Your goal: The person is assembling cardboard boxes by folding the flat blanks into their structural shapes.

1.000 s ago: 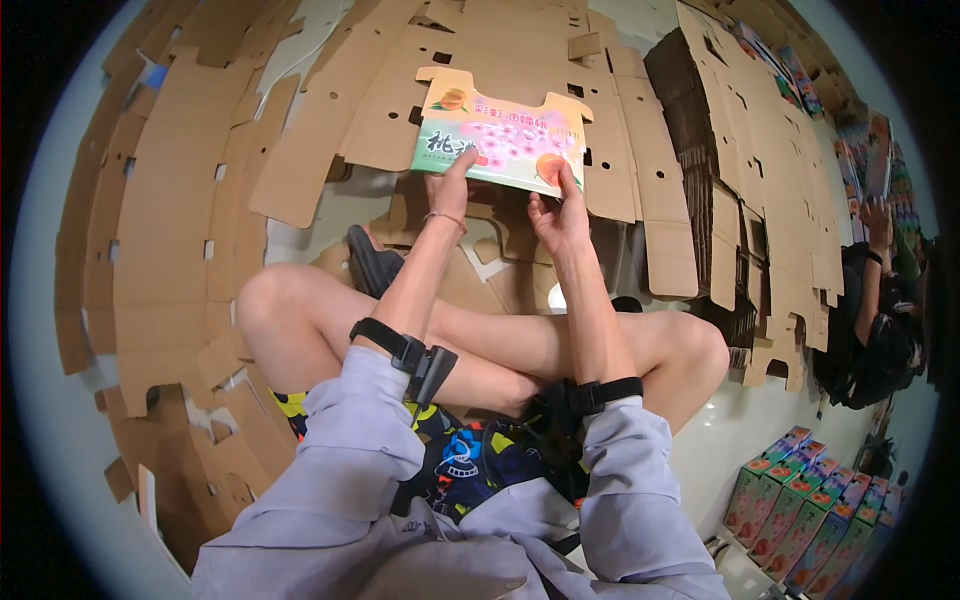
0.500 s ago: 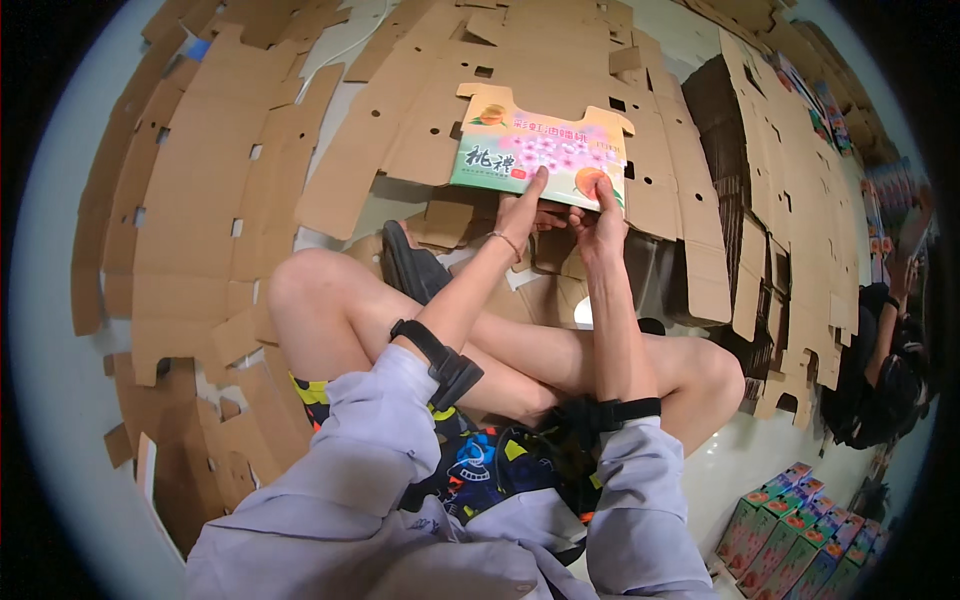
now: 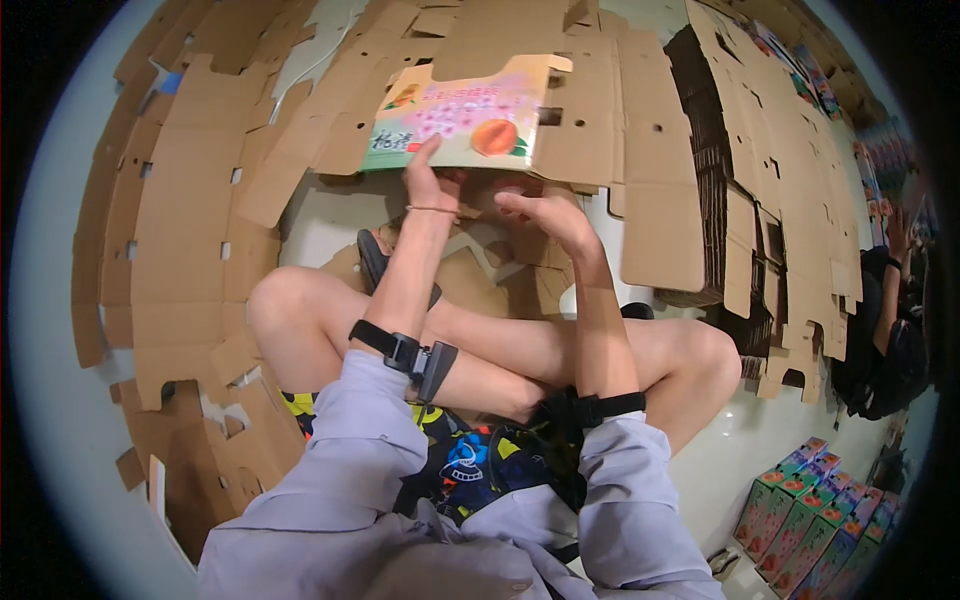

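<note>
A flat, folded carton [image 3: 455, 115] printed with blossoms and a peach, shading from green to yellow and pink, is tilted over the brown cardboard. My left hand [image 3: 432, 190] is closed on its near edge, with the thumb on the printed face and the fingers underneath. Just below that edge, towards its right end, my right hand [image 3: 555, 215] has come off the printed face. Its thumb points left and stands apart from the fingers, which are partly shaded under the carton. I cannot make out anything in this hand.
Brown die-cut cardboard sheets [image 3: 200, 200] lie across the floor on the left and ahead. A thick stack of cardboard [image 3: 700, 160] stands to the right. Finished printed boxes [image 3: 800, 510] are lined up at lower right. Another person's arm [image 3: 888, 300] shows at the far right.
The carton has moved left and slightly farther away with my left hand. My right hand has let go of the printed face and dropped just below the near edge.
</note>
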{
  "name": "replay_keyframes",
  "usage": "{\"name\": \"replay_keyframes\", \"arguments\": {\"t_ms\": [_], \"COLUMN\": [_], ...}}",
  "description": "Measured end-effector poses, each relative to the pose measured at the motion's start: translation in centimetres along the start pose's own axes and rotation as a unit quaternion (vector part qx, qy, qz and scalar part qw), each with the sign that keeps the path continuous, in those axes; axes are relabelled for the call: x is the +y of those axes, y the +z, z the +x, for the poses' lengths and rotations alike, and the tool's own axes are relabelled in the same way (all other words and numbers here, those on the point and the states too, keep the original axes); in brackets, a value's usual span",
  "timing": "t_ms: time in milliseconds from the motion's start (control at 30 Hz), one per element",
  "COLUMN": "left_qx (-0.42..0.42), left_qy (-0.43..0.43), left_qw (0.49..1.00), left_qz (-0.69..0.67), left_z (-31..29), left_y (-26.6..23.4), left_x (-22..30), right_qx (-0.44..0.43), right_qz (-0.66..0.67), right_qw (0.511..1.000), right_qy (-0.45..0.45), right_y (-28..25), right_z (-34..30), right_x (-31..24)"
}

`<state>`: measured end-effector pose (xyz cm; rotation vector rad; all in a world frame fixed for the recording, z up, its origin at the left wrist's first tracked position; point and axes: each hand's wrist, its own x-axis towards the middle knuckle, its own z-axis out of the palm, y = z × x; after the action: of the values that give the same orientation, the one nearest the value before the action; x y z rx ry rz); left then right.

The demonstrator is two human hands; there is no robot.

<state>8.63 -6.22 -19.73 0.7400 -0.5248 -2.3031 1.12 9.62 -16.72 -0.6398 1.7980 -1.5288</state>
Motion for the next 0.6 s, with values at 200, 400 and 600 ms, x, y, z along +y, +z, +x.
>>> {"name": "replay_keyframes", "arguments": {"t_ms": [200, 400, 600], "left_qx": [-0.006, 0.018, 0.050], "left_qy": [0.005, 0.005, 0.009], "left_qw": [0.995, 0.999, 0.994], "left_qz": [-0.095, -0.043, 0.092], "left_z": [0.3, 0.2, 0.3], "left_y": [-0.5, -1.3, -1.6], "left_x": [2.3, 1.0, -1.0], "right_qx": [0.008, 0.164, 0.322], "right_qz": [0.287, 0.221, 0.016], "right_qw": [0.932, 0.945, 0.929], "right_qy": [-0.223, -0.175, -0.182], "right_y": [-5.7, -5.4, -5.6], "right_z": [-1.4, -3.6, -1.5], "right_x": [-0.2, -5.3, -2.0]}}
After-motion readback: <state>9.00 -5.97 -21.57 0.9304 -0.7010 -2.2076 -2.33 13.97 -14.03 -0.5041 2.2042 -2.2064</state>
